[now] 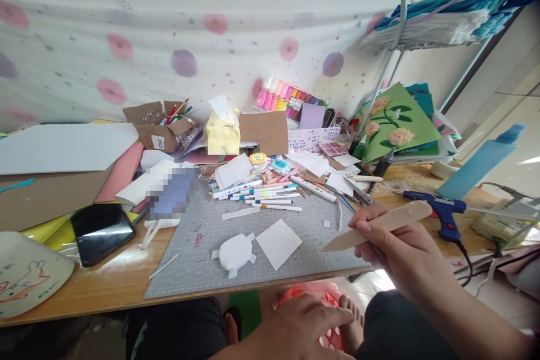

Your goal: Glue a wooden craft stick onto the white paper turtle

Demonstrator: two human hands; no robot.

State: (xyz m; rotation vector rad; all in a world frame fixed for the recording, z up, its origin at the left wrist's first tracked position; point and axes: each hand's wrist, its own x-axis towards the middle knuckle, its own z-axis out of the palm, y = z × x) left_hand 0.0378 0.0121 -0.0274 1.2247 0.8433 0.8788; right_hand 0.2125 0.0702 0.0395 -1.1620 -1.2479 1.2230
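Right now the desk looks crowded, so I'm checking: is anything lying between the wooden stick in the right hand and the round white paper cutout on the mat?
Nothing visible. The right hand holds the wooden stick above the mat's right edge. Only a white paper square lies flat between its tip and the round paper cutout.

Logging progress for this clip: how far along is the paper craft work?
Done: a white cut-out shape lies on the grey cutting mat beside a white paper square. In hand: the right hand holds a wooden tool; the left hand sits below the table edge. The markers lie untouched.
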